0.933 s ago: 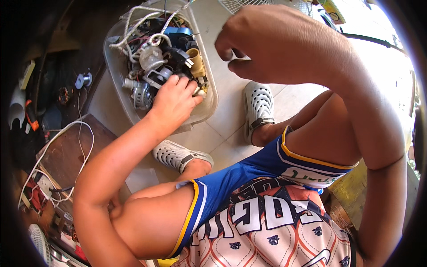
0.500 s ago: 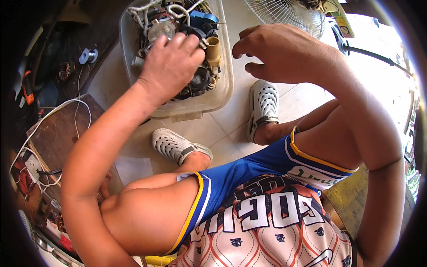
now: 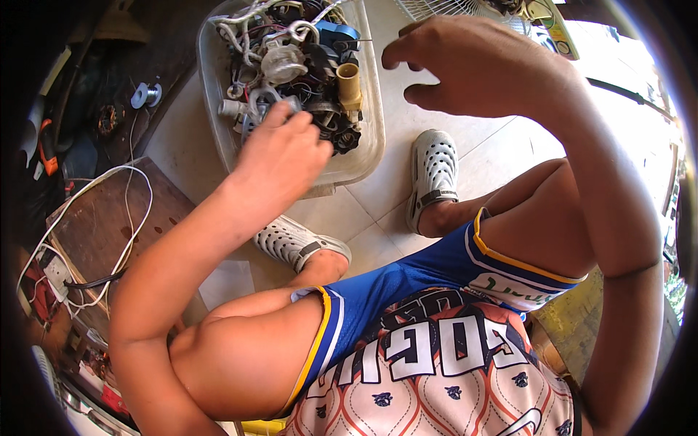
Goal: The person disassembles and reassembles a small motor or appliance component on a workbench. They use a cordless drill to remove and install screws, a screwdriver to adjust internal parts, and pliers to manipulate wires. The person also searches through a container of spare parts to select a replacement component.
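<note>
A translucent plastic bin (image 3: pixel 374 138) full of loose electrical and mechanical parts stands on the floor in front of me. My left hand (image 3: pixel 287 149) is over its near side, thumb and fingers closed around a grey part (image 3: pixel 263 102) whose kind I cannot make out. Around it lie a cloudy clear plastic piece (image 3: pixel 283 64), a tan plastic tube (image 3: pixel 349 86), a blue part (image 3: pixel 338 35), white cords (image 3: pixel 243 33) and dark wiring. Off the bin's right side my right hand (image 3: pixel 465 65) hovers in the air, holding nothing, thumb and curved fingers apart.
A white fan (image 3: pixel 465 9) stands at the far right. To the left are a wooden board (image 3: pixel 109 211) with a white cable, a spool of wire (image 3: pixel 145 95) and an orange-handled tool (image 3: pixel 48 149). My feet, in grey clogs (image 3: pixel 436 171), rest on the tiles near the bin.
My left hand has drawn back toward me, uncovering the clear plastic piece, and a grey part now shows at its fingertips. My right hand has lifted slightly away from me.
</note>
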`<state>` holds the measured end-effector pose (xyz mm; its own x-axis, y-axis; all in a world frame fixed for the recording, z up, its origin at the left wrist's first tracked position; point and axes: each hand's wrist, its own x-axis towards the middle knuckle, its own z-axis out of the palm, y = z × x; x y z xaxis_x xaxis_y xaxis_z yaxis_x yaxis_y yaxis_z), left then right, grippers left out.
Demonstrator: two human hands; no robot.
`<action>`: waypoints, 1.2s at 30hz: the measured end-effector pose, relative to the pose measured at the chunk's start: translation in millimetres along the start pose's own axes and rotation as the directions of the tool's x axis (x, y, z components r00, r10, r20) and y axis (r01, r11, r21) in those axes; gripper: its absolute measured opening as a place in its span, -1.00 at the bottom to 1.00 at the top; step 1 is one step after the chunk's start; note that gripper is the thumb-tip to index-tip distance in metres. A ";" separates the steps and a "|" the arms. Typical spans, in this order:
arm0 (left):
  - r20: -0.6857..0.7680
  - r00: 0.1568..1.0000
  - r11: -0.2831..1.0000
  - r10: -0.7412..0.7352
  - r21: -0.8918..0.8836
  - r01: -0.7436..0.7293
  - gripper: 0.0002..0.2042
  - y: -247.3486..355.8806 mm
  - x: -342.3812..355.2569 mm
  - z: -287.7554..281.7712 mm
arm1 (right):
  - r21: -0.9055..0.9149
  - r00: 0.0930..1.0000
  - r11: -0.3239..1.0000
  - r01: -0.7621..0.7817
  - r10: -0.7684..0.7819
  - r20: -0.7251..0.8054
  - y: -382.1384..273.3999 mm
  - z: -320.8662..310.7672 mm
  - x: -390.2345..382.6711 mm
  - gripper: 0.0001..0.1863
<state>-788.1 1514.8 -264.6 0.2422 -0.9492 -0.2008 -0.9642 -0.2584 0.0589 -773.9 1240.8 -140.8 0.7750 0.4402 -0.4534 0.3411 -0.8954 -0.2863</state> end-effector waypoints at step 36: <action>-0.066 0.996 0.997 -0.055 -0.050 0.051 -0.82 -67.1 -49.1 2.1 | -0.656 0.771 0.591 0.470 -0.636 -0.021 -10.9 98.6 131.0 -0.79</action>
<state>-735.6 1579.2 -260.7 0.3011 -0.9434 -0.1390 -0.9439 -0.3156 0.0976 -728.6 1314.8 -280.3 0.3917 0.9078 -0.1500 0.9145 -0.3662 0.1718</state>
